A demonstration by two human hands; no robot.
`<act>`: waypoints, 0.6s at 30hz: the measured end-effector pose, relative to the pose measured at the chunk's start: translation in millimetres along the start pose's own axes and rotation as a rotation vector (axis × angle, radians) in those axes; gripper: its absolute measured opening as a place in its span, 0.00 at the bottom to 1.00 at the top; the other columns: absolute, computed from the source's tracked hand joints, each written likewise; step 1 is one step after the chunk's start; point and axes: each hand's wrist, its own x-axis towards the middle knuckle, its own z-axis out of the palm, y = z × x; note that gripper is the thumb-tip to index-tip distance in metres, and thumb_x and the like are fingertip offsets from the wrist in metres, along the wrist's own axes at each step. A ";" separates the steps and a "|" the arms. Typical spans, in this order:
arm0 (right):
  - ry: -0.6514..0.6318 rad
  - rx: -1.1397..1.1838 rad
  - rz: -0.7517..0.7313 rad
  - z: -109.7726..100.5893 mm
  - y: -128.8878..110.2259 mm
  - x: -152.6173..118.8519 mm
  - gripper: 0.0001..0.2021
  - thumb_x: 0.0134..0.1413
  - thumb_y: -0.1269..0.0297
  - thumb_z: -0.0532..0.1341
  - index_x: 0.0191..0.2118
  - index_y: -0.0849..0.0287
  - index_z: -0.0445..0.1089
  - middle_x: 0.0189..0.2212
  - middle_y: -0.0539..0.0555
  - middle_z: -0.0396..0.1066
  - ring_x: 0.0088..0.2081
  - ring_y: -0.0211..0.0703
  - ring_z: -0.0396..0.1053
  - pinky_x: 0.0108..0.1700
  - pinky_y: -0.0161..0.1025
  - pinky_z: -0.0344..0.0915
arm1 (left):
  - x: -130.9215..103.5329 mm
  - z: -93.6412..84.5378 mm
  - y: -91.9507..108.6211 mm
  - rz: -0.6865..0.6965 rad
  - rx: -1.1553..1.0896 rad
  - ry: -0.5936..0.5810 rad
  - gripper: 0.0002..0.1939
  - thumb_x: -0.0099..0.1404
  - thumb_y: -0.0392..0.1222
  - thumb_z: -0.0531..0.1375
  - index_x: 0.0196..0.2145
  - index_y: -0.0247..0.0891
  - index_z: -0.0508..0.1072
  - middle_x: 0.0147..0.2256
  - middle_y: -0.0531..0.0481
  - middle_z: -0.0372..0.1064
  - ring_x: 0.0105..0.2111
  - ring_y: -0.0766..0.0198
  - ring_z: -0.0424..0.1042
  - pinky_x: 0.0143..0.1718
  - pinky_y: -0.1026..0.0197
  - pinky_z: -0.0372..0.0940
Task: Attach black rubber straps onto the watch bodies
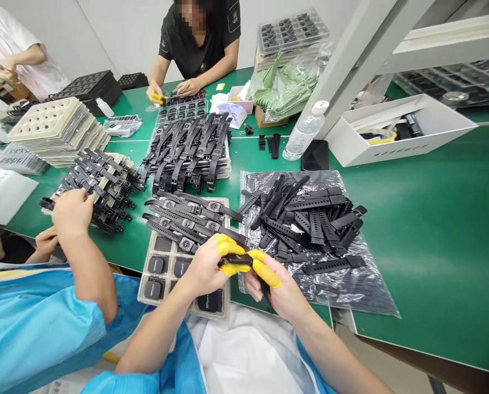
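Observation:
My left hand (212,262), with yellow finger cots, is closed on one end of a black smartwatch (238,259) held edge-on above the tray. My right hand (275,279), also in yellow finger cots, pinches the other end, where a black strap hangs below the fingers. Just left of my hands lies a beige tray (150,273), with watches with straps (187,224) across its far part and square watch bodies (156,265) in the near cells. Loose black straps (310,219) are heaped on a plastic bag (359,290) to the right.
Stacked trays of strapped watches (191,148) stand beyond my tray. A co-worker's arm (80,235) reaches over another pile at left; a person (201,49) works opposite. A water bottle (306,131), a phone (315,155) and a white box (400,131) stand at the back right.

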 end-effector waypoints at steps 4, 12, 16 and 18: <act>-0.134 -0.041 0.142 -1.8 -1.2 -0.5 0.23 0.61 0.39 0.65 0.37 0.57 0.67 0.18 0.39 0.53 0.16 0.29 0.43 0.18 0.31 0.41 | 2.0 0.5 3.0 -0.219 -0.361 0.235 0.14 0.73 0.51 0.63 0.45 0.37 0.75 0.42 0.42 0.78 0.41 0.58 0.80 0.41 0.58 0.76; 0.034 -0.197 0.048 -9.9 -14.4 -0.4 0.21 0.60 0.43 0.67 0.38 0.55 0.64 0.20 0.41 0.63 0.16 0.29 0.51 0.20 0.31 0.47 | 5.3 -8.9 -5.2 -0.549 -0.553 0.514 0.18 0.71 0.54 0.64 0.50 0.41 0.67 0.44 0.44 0.81 0.24 0.64 0.79 0.25 0.63 0.75; -0.006 -0.144 0.022 4.0 -14.5 0.0 0.19 0.63 0.44 0.65 0.40 0.56 0.65 0.20 0.42 0.65 0.16 0.30 0.53 0.20 0.32 0.48 | -1.7 3.7 -3.7 -0.368 -0.216 0.009 0.20 0.73 0.35 0.56 0.60 0.40 0.71 0.57 0.40 0.75 0.51 0.54 0.80 0.51 0.53 0.77; -0.048 -0.133 0.057 8.9 -13.3 0.6 0.19 0.62 0.45 0.65 0.38 0.57 0.65 0.19 0.42 0.65 0.16 0.30 0.52 0.20 0.32 0.46 | -5.7 6.8 -6.0 -0.200 -0.037 -0.104 0.28 0.68 0.27 0.54 0.63 0.41 0.70 0.61 0.42 0.72 0.61 0.53 0.72 0.64 0.48 0.69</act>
